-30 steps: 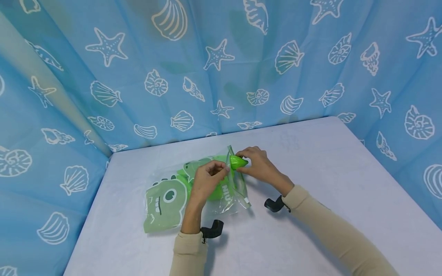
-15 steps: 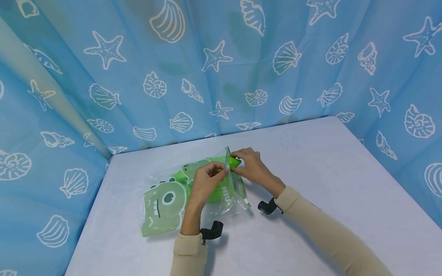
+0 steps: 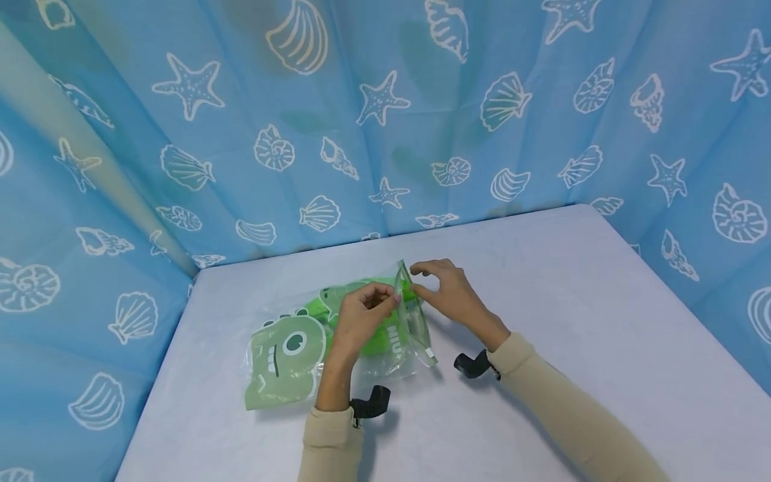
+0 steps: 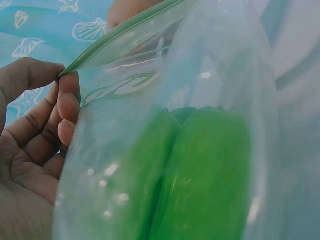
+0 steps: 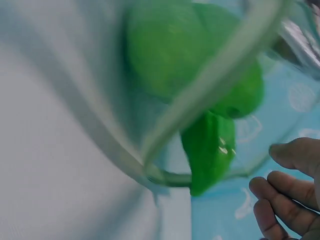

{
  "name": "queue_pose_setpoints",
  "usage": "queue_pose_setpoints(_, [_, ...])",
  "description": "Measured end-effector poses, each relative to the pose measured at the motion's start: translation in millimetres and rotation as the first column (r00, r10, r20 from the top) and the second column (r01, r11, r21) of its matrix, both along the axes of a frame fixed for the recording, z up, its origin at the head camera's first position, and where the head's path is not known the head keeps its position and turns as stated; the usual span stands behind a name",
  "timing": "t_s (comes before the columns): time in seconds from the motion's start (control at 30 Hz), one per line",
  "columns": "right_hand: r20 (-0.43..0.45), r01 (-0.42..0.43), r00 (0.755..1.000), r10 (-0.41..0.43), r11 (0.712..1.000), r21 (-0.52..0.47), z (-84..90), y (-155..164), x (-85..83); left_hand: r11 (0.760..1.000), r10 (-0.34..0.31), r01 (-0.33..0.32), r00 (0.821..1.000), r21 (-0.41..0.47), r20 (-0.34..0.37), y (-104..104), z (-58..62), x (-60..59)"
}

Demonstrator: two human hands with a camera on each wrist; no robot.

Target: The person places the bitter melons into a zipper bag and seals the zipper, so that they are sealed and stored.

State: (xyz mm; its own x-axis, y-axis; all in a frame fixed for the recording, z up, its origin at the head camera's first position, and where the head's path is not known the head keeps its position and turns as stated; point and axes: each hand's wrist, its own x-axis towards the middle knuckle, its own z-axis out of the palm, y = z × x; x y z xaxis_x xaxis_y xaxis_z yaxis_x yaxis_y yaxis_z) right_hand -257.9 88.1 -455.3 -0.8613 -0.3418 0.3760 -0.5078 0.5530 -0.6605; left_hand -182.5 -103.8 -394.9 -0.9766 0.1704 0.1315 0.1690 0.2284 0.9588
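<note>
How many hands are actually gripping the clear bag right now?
1. The left hand pinches the clear bag at its zip edge. The right hand is at the bag's mouth, fingers spread, gripping nothing.

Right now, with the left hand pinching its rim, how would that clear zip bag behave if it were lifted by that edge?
The clear zip bag would probably sag: its film wrinkles and bulges where the left hand pinches it. The green inflatable toy inside looks air-filled, so likely light. The glossy plastic may be slippery. The right hand hovers beside the mouth, holding nothing.
</note>
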Motion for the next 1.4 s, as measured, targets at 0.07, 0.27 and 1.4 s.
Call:
queue_pose_setpoints(0.07, [-0.008,0.018,1.000,-0.019,0.999,-0.039,1.2,6.6,0.5,1.000,0.006,-0.006,1.000,-0.004,0.000,-0.1,1.0,0.6])
queue_pose_setpoints(0.27, [-0.011,0.070,0.997,-0.073,0.987,-0.142,4.3,36.7,2.7,1.000,0.008,-0.008,1.000,0.026,0.023,4.1,5.8,2.8])
queue_pose_setpoints(1.4, [-0.175,-0.658,0.712,0.680,0.557,-0.507,90.3,91.1,39.5,0.485,-0.482,0.467,0.848,0.739,-0.220,1.2,47.6,10.0])
